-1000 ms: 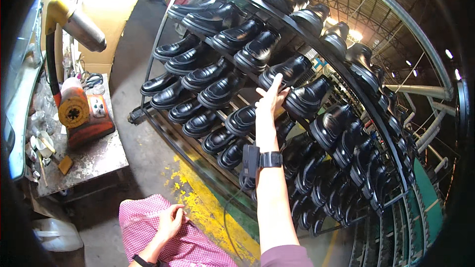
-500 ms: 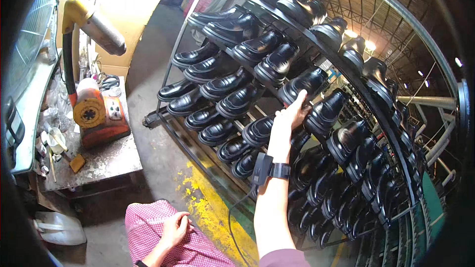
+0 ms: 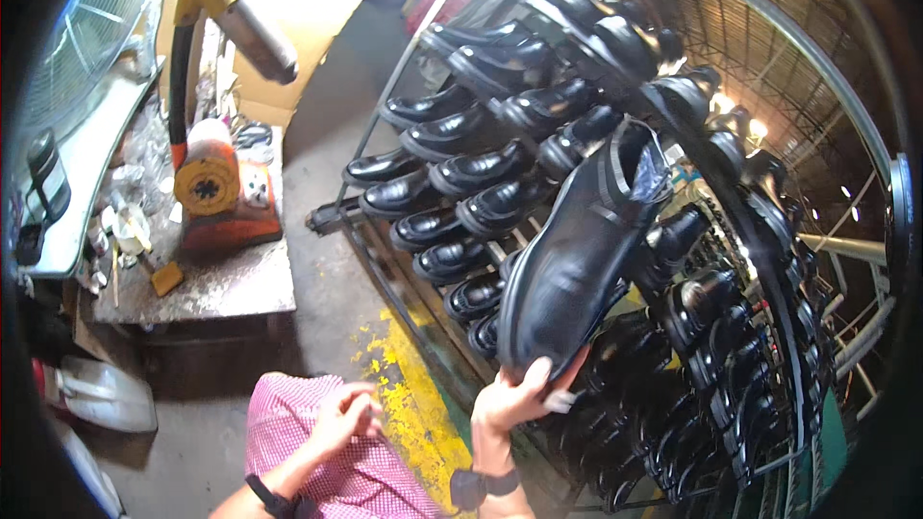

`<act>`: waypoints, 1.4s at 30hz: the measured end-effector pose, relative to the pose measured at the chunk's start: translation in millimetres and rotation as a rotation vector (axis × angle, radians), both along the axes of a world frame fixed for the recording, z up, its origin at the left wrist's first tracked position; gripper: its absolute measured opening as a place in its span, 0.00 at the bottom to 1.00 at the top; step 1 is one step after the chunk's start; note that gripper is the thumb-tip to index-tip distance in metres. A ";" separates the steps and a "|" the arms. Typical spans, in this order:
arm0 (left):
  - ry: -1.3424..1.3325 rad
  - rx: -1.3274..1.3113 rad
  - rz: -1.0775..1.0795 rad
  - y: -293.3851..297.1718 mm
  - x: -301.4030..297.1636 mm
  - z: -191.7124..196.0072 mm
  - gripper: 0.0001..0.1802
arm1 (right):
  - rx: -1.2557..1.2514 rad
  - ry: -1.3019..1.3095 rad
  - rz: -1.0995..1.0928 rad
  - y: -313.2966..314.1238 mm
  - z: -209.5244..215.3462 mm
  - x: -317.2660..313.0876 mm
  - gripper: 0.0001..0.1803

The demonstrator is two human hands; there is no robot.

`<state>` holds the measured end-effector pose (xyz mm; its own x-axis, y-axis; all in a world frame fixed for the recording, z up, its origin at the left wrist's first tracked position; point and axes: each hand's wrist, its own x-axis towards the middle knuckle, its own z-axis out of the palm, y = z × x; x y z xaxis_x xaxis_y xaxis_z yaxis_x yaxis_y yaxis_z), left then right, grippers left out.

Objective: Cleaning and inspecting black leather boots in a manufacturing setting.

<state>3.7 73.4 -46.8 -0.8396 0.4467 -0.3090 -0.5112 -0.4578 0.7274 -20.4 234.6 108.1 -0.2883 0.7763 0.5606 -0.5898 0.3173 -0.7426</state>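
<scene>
A glossy black shoe [image 3: 574, 264] is in my right hand [image 3: 519, 396], whose fingers are closed round its toe end. It is tilted, with its heel and opening pointing up toward the rack. Something crinkled and clear shows inside the opening. Over the pink checked cloth [image 3: 308, 413] on my lap hovers my left hand [image 3: 348, 415], loosely bent with fingers partly apart and nothing visible in it. Behind the held shoe, a metal rack [image 3: 389, 96] carries rows of similar black shoes [image 3: 495, 173], and the held shoe hides part of them.
To the left, a worn worktable [image 3: 226, 293] bears an orange machine [image 3: 231, 202] with a yellow-topped arm [image 3: 236, 24], a yellow block [image 3: 166, 278] and clutter. A fan [image 3: 91, 38] stands at far left. Below the table lies a white plastic container [image 3: 106, 394]. Yellow paint [image 3: 409, 375] marks the floor.
My right hand has taken a shoe from the rack and brought it down and nearer. My left hand has risen slightly. The whole view has shifted a little.
</scene>
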 end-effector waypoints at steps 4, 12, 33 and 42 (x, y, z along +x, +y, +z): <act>0.294 0.212 0.161 1.3 -32.5 52.7 0.28 | 0.279 -0.335 0.179 -9.6 -61.2 73.2 0.39; 0.101 0.154 0.346 -26.1 -26.5 44.6 0.24 | 1.109 -0.384 0.741 7.4 -81.4 67.9 0.30; 0.337 -0.275 0.137 -69.5 19.8 20.5 0.31 | 0.059 -1.302 1.387 -49.1 -65.7 -16.3 0.09; 0.463 -0.702 0.128 -48.0 10.4 35.8 0.48 | -0.119 -1.037 1.543 -36.6 -33.2 -29.6 0.08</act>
<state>14.1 25.3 -11.0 -0.9806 0.1730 -0.0918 -0.0671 0.1436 0.9874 -50.1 198.0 74.9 -0.8359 -0.4539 -0.3088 0.3763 -0.0642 -0.9243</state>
